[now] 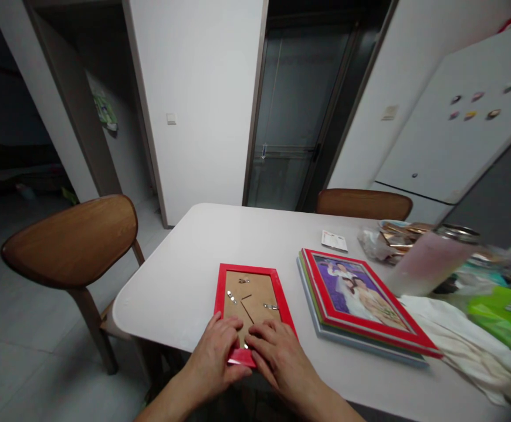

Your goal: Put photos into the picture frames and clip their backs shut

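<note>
Faces a white table [171, 264] stretching across the near middle of the scene, with a brown chair [74, 243] to its left and another chair back [365, 202] behind its far edge. Has, on the right of the table, a stack of picture frames [361, 299], face up on top, with a white cloth [457, 337] just to its right and a pinkish bottle [431, 266] on its far right side. Has a red frame [281, 296] back side up, left of the stack, at the near edge. Bends the left hand [213, 351] over its near left corner, thumb along the near side; curls the right hand [281, 351] over the near end of the brown backing [261, 293], fingertips close together. Cannot tell whether pinching or merely pressing with either one. Shows a small card [334, 241] beyond the stack, and metal clips [231, 297] on the backing.
</note>
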The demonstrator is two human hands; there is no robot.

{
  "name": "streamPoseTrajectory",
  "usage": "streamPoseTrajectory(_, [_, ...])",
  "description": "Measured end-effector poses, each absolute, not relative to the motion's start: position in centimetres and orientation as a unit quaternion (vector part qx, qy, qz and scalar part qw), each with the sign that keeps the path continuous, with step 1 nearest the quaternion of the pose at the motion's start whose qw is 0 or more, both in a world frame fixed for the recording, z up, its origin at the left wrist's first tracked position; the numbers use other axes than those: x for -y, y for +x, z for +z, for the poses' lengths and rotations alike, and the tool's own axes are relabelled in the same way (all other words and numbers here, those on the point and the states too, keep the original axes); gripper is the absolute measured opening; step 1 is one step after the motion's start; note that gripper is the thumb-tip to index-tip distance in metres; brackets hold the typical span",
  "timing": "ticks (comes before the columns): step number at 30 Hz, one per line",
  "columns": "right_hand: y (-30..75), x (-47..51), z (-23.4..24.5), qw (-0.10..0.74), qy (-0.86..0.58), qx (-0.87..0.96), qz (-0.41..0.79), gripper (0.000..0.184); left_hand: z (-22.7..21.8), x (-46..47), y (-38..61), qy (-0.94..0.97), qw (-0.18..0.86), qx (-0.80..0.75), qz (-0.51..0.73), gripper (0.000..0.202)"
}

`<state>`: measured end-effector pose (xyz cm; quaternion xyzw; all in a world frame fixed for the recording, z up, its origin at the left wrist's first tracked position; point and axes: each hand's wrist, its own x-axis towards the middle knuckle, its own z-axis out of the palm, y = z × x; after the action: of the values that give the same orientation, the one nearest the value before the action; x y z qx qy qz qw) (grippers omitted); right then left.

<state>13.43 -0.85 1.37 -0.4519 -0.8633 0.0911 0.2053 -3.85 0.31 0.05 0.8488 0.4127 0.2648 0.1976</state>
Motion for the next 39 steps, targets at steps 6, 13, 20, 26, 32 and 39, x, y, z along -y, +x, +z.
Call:
streamPoseTrajectory(6, [14.0, 0.9, 2.6, 0.163, -0.418, 0.888, 0.098, 0.021, 0.1, -0.4, -4.0, 0.849, 0.206, -0.412, 0.257, 0.03])
streamPoseTrajectory(13, [14.1, 0.7, 3.0, 0.164, -0.425, 0.881, 0.129, 0.027, -0.7, -0.4, -4.2, 0.843, 0.207, -0.409, 0.282, 0.031])
streamPoseTrajectory(20, [10.6, -5.2, 1.7, 0.2, -0.5, 0.84, 0.07, 0.028, -0.3, -0.2, -4.3, 0.844, 0.206, -0.411, 0.274, 0.035])
streamPoseTrajectory(26, [9.2, -6.7, 1.3, 0.19, -0.475, 0.855, 0.083, 0.026, -0.8, -0.3, -4.6, 0.846, 0.209, -0.404, 0.28, 0.035])
streamPoseTrajectory(32, [10.0, -7.5, 0.9, 0.237, -0.532, 0.805, 0.113, 0.024, -0.9, -0.3, -4.5, 0.845, 0.213, -0.406, 0.276, 0.036])
streamPoseTrajectory(39, [11.4, -11.8, 0.2, 0.244, -0.619, 0.739, 0.108, 0.021, -1.1, -0.5, -4.7, 0.847, 0.205, -0.398, 0.287, 0.036])
